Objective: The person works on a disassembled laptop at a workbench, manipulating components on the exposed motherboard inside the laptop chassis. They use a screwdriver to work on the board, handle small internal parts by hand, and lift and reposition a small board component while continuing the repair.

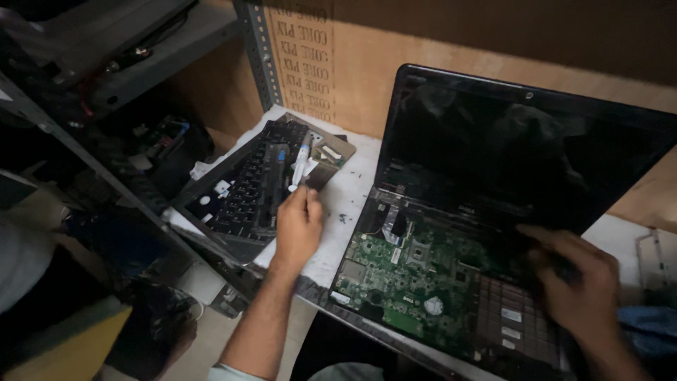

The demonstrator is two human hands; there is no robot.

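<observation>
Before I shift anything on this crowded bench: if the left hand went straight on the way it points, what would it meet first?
Likely the white tool the left hand holds, then the detached keyboard; depth is unclear.

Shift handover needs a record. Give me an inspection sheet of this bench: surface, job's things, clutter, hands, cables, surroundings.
Surface: white bench top, speckled with dark marks.
Job's things: open laptop, top cover off, green circuit board exposed, screen dark; small white screwdriver.
Clutter: detached black keyboard lying at an angle left of the laptop; a flat panel under it.
Hands: left hand grips the screwdriver's lower end, above the keyboard's edge; right hand rests on the laptop's right side, blurred.
Cables: flat ribbon on the board near the hinge; red wire on the shelf.
Surroundings: grey metal shelving at left, brown cardboard behind.
</observation>
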